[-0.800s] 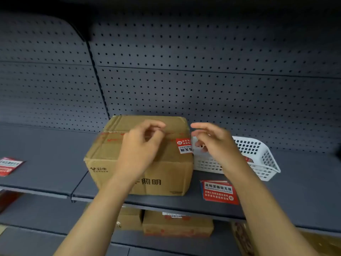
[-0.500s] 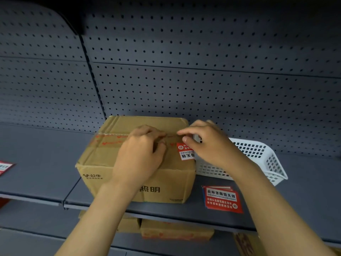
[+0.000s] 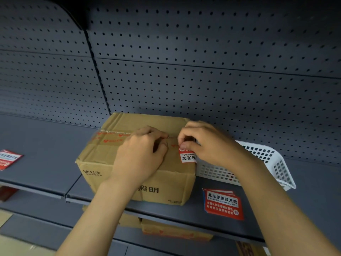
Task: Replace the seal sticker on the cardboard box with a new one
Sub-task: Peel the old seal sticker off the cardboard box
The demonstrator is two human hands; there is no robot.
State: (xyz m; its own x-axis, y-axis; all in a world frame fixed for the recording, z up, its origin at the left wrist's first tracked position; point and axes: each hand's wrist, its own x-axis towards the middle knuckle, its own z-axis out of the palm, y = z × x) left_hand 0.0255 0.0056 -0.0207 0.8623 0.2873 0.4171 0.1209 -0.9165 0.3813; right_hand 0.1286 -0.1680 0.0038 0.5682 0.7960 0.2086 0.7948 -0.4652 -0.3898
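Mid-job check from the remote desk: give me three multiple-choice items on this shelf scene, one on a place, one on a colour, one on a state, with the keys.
1. Where is the white basket?
A. right of the cardboard box
B. on top of it
C. on the shelf below

2. What colour is the stack of new stickers on the shelf?
A. green
B. red and white
C. yellow

3. What is the right hand doing?
A. hanging free of the box
B. holding the basket
C. pinching at the seal sticker on the box's right edge

Key: 1 A, basket sits beside the box's right face. 2 B, red sheets with white bands. 3 C, fingertips meet at the sticker's top while the left hand rests on the box.

Sticker stack (image 3: 222, 204) — "此标签撕毁无效"; box (image 3: 147, 189) — "照明"
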